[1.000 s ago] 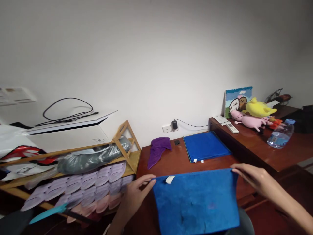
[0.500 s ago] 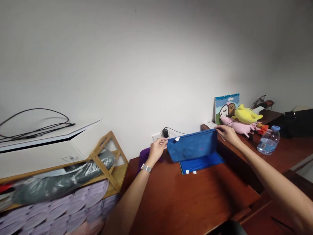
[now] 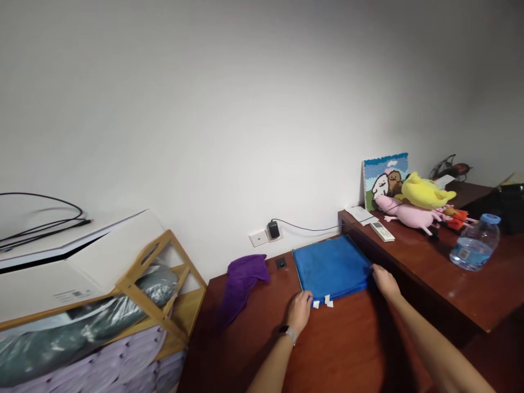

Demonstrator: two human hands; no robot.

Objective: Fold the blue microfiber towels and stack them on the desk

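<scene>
A blue cloth [image 3: 332, 263] lies flat on the wooden tabletop, neatly squared on a stack of similar blue cloths, with several white tags poking out along the near edge. My left hand [image 3: 300, 312], a watch on its wrist, pinches the near left corner. At the near right corner, my right hand [image 3: 385, 282] has its fingers closed on the cloth's edge; the fingertips are partly hidden. To the left of the stack a crumpled purple cloth [image 3: 242, 285] lies apart from both hands.
A raised brown desk [image 3: 442, 267] borders the stack on the right, bearing a remote control [image 3: 382, 231], plush toys [image 3: 413, 214], a water bottle [image 3: 475, 245] and a dog picture [image 3: 385, 183]. A black plug [image 3: 273, 229] sits in the wall socket. A wooden rack [image 3: 151, 292] stands left.
Both hands have come down and nearer, laying the hanging blue cloth flat on the stack. The view has shifted slightly, showing more of the purple cloth and the remote control.
</scene>
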